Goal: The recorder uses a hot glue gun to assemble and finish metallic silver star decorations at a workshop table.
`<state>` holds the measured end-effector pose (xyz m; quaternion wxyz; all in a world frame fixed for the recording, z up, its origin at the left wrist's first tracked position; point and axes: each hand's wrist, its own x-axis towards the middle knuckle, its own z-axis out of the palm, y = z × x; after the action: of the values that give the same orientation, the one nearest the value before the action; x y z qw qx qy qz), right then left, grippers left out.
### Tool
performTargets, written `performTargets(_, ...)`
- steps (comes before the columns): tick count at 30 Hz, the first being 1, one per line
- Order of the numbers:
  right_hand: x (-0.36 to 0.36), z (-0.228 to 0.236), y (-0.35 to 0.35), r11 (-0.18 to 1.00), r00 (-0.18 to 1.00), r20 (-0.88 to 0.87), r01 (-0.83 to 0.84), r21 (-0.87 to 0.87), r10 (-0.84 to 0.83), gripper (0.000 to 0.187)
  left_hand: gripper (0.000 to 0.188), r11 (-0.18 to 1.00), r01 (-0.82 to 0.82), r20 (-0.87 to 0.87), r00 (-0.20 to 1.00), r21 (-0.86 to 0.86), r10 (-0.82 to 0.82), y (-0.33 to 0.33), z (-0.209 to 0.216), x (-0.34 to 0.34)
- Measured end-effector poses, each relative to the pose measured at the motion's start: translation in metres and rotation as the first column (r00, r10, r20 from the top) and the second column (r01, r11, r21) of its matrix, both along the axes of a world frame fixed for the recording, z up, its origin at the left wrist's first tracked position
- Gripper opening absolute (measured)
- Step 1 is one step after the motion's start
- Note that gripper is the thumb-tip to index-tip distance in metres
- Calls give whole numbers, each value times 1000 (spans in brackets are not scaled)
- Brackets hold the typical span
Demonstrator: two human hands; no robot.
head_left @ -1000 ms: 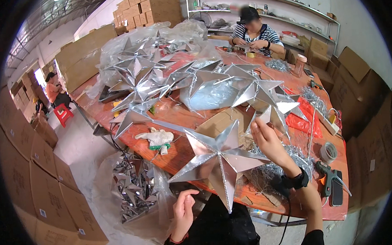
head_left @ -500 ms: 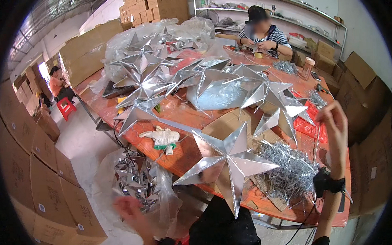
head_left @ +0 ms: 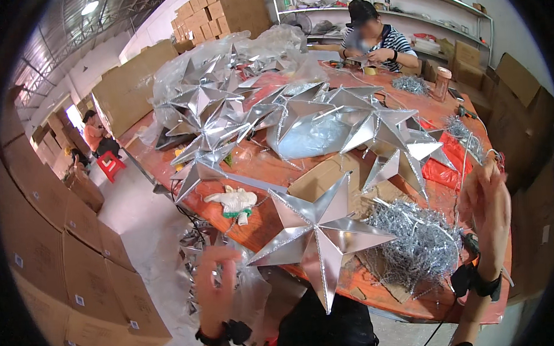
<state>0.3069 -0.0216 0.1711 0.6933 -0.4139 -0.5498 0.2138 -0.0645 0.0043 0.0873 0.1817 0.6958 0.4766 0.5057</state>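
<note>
A large silver foil star [head_left: 317,226] with tinsel-like trim along its ridges sits at the table's near edge, over my lap. Left of it, my left hand [head_left: 217,288] is raised, fingers apart and bent, touching nothing. My right hand [head_left: 487,205] is lifted at the table's right side, fingers drawn together and pointing up; what they hold, if anything, I cannot make out. A thin pale strand runs close beside that hand. Between the star and my right wrist lies a tangled heap of silver tinsel [head_left: 414,244].
More silver stars [head_left: 392,147] are piled across the table [head_left: 257,228]. A white knitted glove [head_left: 234,201] lies left, red plastic [head_left: 444,161] right. A plastic bag of foil pieces stands below the left edge. Cartons [head_left: 38,242] line both sides. Another person [head_left: 397,44] works opposite.
My left hand has risen and moved right, toward the star. My right hand has shifted right and slightly down. The view has shifted slightly; the large star stays in nearly the same place.
</note>
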Motion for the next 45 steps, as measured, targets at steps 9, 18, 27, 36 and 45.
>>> performTargets(9, 29, -1, -11, 998, 995, 78, 59, 32, -62, 35, 24, 703, 461, 572, 815, -542, -94, -31, -80, 51)
performTargets(18, -5, 12, -13, 999, 964, 266, -3, -54, 17, 18, 40, 510, 820, 932, 352, -259, -92, -22, -98, 69)
performTargets(27, -3, -68, 50, 963, 563, 821, 154, -220, 98, 15, 31, 712, 587, 698, 690, -386, -190, -22, -86, 58)
performTargets(36, -32, -100, 89, 773, 648, 529, -151, -616, 548, 40, 50, 819, 468, 617, 764, -332, -187, -28, -80, 66)
performTargets(45, -49, -101, 52, 557, 830, 54, -324, -765, 556, 38, 56, 781, 597, 882, 449, -180, -140, -11, -90, 64)
